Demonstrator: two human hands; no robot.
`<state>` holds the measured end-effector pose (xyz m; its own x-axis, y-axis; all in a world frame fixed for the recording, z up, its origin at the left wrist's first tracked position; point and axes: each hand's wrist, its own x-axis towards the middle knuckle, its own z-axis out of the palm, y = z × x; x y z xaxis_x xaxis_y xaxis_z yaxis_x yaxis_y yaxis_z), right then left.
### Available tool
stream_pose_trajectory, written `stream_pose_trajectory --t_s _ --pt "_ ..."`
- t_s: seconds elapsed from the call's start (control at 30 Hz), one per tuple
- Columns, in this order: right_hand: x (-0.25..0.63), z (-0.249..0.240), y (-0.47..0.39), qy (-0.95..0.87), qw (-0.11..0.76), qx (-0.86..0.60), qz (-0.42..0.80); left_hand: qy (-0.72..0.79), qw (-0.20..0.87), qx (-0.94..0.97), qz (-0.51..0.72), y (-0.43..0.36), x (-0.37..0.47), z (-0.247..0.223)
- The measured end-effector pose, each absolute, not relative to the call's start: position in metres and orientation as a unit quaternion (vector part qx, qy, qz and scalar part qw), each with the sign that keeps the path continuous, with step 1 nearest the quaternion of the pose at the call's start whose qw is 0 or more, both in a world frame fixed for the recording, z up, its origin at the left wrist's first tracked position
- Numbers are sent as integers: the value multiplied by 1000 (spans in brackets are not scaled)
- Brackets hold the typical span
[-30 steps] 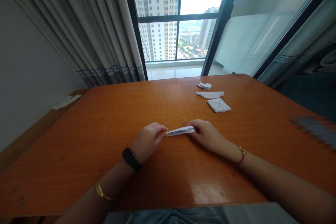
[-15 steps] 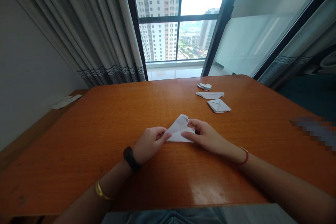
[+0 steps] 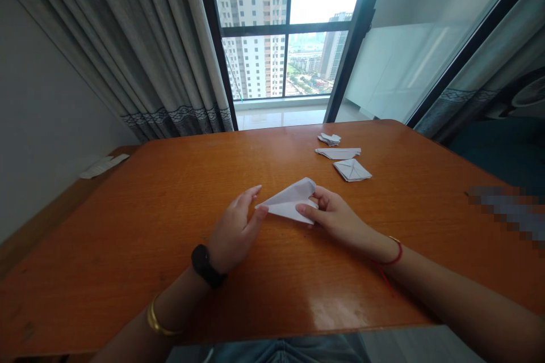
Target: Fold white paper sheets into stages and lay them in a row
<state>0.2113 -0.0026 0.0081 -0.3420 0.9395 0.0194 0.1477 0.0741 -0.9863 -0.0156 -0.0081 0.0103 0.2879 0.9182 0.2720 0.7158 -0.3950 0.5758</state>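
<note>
A folded sheet of white paper [image 3: 286, 204], creased into a pointed triangular shape, is held just above the table. My right hand [image 3: 336, 215] grips its wide right end, thumb on the near face and fingers behind. My left hand [image 3: 236, 229] is by the paper's narrow left tip, its fingers apart and the thumb at or beside the tip; whether it touches I cannot tell. Beyond my right hand lie a folded paper square [image 3: 352, 170], a long flat folded paper strip [image 3: 338, 153] and a small crumpled-looking folded paper piece [image 3: 329, 139].
The brown wooden table [image 3: 183, 170] spreads under both hands. A blurred-out patch [image 3: 506, 210] covers something at the right edge. White papers [image 3: 104, 165] lie on a ledge at the far left. Behind the table are a grey curtain [image 3: 170, 68] and a window [image 3: 285, 28].
My left hand has let go of the paper and moved slightly left with fingers spread. The paper has turned so its left tip sits higher, still in my right hand.
</note>
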Motion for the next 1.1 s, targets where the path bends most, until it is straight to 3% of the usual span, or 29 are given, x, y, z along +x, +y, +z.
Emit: stream_pose_trajectory --t_s 0.07,0.17,0.33,0.53,0.7,0.93,1.1 --pt "212 5 -3 -694 365 -459 418 494 240 783 291 -7 -15 11" --pt "212 2 -3 -771 318 -489 256 486 223 807 252 -5 -14 8" --pt "212 2 -1 -812 256 -501 154 486 204 827 196 -3 -13 3" --pt "214 1 -3 -827 247 -477 165 471 203 832 210 -2 -14 0" --pt "211 1 -6 -828 188 -503 163 477 192 832 210 -2 -15 -4" --pt "213 15 -5 -808 235 -511 177 468 243 825 204 -8 -10 8" --pt "275 40 19 -759 154 -565 284 531 219 774 267 -8 -14 13"
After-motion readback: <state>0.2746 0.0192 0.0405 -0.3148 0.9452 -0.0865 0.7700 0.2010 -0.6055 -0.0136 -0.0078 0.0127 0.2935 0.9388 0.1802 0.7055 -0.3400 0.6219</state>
